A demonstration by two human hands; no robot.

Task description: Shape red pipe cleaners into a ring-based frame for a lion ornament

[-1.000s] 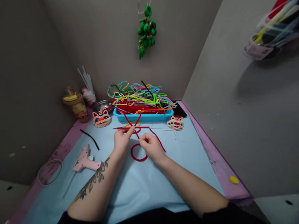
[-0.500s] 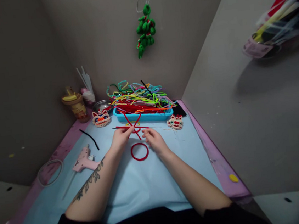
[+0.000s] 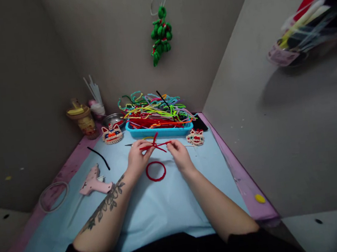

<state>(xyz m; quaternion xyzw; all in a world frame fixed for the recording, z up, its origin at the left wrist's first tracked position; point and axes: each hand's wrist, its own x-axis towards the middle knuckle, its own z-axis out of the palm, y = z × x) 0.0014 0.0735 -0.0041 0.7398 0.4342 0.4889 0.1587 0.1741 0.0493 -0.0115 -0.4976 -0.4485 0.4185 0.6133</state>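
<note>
Both grips on the red pipe cleaners, loaded tray just behind

I have the blue tray point(image 3: 159, 132) at the back of the table point(image 3: 254, 209), heaped past its rim with pipe cleaners: a red mass low at the front, with green, yellow, orange, turquoise and purple strands above. Left of it I see a metal bowl point(image 3: 109, 117) with something red inside. Farther left stand a brown cup point(image 3: 84, 122) with a yellow piece at its top, and a small holder point(image 3: 97, 109) of upright white sticks. High on the right wall, a pink-labelled cup point(image 3: 283, 55) carries a bundle of long items, red, yellow and white among them, too blurred for me to name.

The red pipe cleaners point(image 3: 160, 145) are in front of the tray, crossing between my two hands. My left grip point(image 3: 139, 156) is narrow, pinching them just beside the crossing; my right grip point(image 3: 179, 153) is closed at the fingertips on one end reaching right. I can't count the strands there. A red ring point(image 3: 156, 179) lies flat on the blue cloth point(image 3: 168, 212), nearer me than the crossing and touching neither grip.
</note>
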